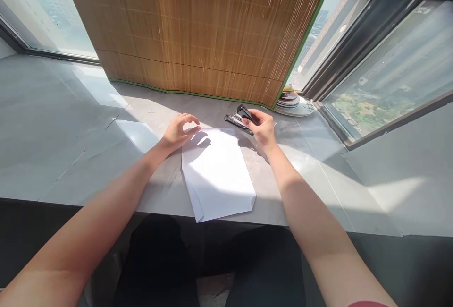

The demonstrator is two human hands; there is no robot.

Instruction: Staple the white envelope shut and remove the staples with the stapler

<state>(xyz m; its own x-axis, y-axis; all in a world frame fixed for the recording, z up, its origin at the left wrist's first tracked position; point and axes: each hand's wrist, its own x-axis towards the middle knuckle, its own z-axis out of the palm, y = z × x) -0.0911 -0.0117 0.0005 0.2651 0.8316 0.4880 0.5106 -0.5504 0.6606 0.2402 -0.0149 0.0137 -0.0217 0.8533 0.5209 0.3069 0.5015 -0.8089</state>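
Note:
White paper lies on the grey tiled ledge in front of me, its near corners folded or curled and its near edge at the ledge's front. My right hand grips a black stapler, jaws apart and pointing left, just above the paper's far right corner. Over the far left corner is my left hand, with thumb and fingers apart and curved. Nothing shows between them, and its shadow falls on the sheet. Whether the left fingertips touch the paper I cannot tell.
A bamboo blind with green edging hangs down to the back of the ledge. Stacked plates stand at the back right by the window frame. Another white sheet or bright patch lies left of my left hand.

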